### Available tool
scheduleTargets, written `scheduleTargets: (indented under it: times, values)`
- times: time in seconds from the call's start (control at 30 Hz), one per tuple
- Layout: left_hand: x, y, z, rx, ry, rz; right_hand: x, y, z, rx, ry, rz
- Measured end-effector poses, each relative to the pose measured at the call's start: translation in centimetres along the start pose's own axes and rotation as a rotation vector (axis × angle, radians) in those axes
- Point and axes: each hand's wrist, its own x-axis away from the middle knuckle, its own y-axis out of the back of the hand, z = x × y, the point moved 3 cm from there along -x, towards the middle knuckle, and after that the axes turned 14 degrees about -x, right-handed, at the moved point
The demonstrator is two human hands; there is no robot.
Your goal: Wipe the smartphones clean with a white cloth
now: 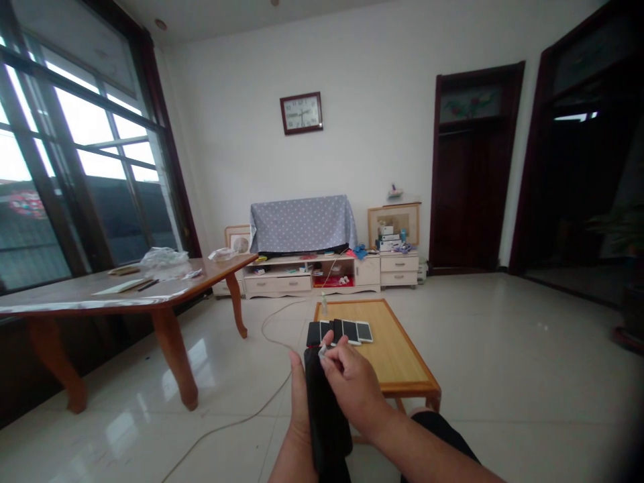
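Observation:
A dark, flat, phone-like slab (316, 392) stands tilted in front of me, its face seen at a steep angle. My left hand (300, 402) grips it along the left side, thumb up and other fingers mostly hidden behind it. At its upper end, my right hand (352, 382) pinches a small whitish wad (323, 351), which looks like tissue or cloth, against or close to the slab. Just beyond my hands, several phones (350, 330) lie in an overlapping row on the low wooden table (402, 349). A small clear bottle (324, 304) stands at its far left corner.
To the left is a large wooden table (176, 295) bearing plastic bags (164, 257) and papers. A cable (241, 421) runs across the tiled floor. Against the far wall stands a white cabinet (367, 272) with a cloth-covered object (302, 225) on top. My knee is by the low table's near corner.

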Motion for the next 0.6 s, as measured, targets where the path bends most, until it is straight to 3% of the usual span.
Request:
scheduleTargets:
  times: [0.13,0.3,0.5,0.6]
  values:
    - [-0.2,-0.1,0.4,0.010,0.031,-0.010,0.4,-0.6,1.0,0.006,0.055,0.067]
    - [-0.2,-0.3,0.6,0.008,-0.019,-0.009,-0.9,0.2,0.7,0.008,0.026,-0.033]
    - [-0.4,0.2,0.9,0.008,0.060,0.014,0.4,-0.7,0.9,0.008,0.075,0.064]
    - [-0.6,0.1,1.2,0.015,0.077,-0.004,-0.6,-0.5,1.1,0.041,0.053,0.027]
